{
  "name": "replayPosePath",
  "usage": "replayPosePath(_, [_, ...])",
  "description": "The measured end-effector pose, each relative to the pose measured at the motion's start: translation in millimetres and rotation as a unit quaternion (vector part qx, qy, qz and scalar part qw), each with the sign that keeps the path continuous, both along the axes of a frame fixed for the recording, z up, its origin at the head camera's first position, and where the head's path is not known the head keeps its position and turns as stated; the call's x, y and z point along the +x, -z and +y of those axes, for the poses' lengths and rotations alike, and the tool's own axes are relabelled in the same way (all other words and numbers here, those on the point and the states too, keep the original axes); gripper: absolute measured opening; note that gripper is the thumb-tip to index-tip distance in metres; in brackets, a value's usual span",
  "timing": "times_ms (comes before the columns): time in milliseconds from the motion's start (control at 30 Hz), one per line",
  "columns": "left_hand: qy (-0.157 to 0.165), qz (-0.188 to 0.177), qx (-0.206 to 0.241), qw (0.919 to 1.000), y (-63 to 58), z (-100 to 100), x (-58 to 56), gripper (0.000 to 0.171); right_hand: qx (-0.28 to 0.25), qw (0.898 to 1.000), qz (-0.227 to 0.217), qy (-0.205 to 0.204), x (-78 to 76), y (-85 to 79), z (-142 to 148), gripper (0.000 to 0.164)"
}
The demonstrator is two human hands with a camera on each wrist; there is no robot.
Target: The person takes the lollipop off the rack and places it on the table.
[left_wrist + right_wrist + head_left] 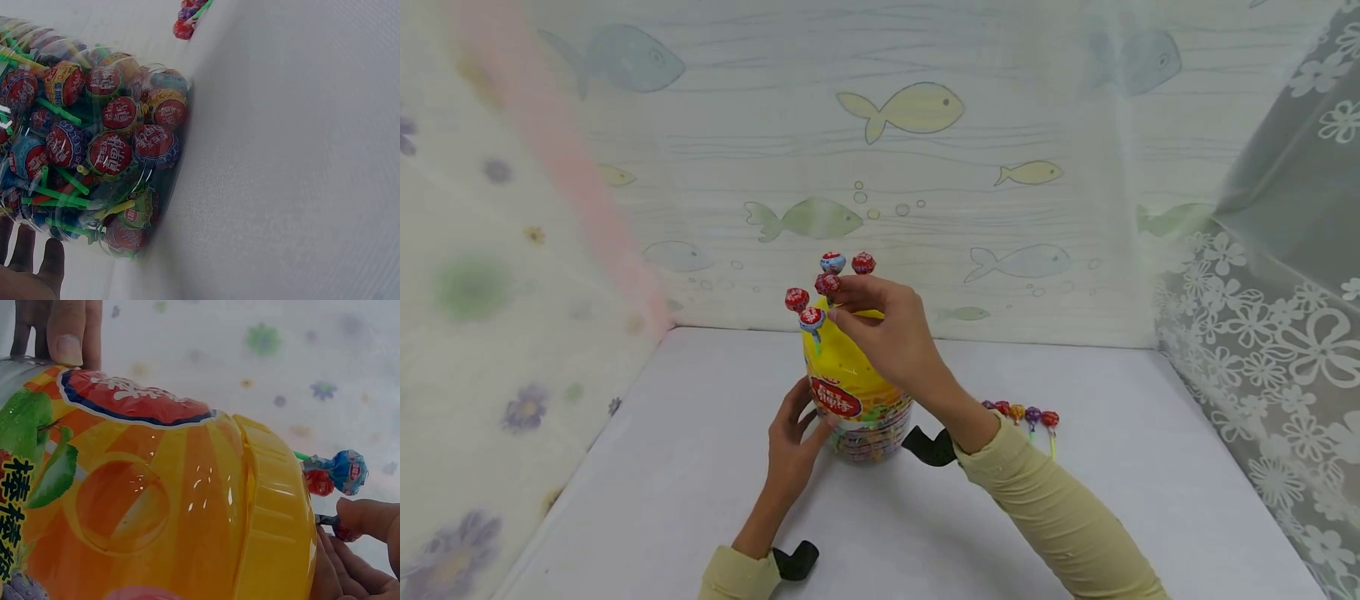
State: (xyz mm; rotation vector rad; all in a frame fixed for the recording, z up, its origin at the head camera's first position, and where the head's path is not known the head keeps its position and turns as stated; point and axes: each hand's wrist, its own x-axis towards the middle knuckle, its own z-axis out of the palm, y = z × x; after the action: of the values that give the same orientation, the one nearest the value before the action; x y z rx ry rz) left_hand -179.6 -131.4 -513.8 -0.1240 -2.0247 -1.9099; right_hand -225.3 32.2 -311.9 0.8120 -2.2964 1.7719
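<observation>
A clear plastic jar full of wrapped lollipops stands upright on the white table, with a yellow lid and a yellow-orange label. My left hand holds its left side low down, thumb toward the front. Above the lid, my right hand pinches a red-wrapped lollipop between thumb and finger, its stick pointing at the lid top. Several other lollipops stick up from the lid, some red, some blue and red. Whether the pinched stick sits in the lid, I cannot tell.
A row of several lollipops lies on the table right of the jar, partly behind my right forearm. Black straps hang at both wrists. A fish-patterned curtain hangs behind the table, with flowered cloth at the right.
</observation>
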Motion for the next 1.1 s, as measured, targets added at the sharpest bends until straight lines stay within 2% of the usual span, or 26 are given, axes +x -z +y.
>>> replayPosePath(367, [-0.004,0.000,-0.003,1.0000,-2.7,1.0,-0.7,0.068,-0.006,1.000,0.007,-0.011,-1.4,-1.7,-3.4,0.030])
replayPosePath(867, [0.000,-0.007,-0.003,1.0000,-3.4,0.7,-1.0,0.069,-0.015,0.999,0.037,0.028,-3.7,-2.0,-8.8,0.017])
replayPosePath(1100, [0.000,-0.006,-0.001,1.0000,-2.2,0.6,-0.2,0.068,-0.034,0.998,0.040,0.031,-4.1,0.8,-8.9,0.016])
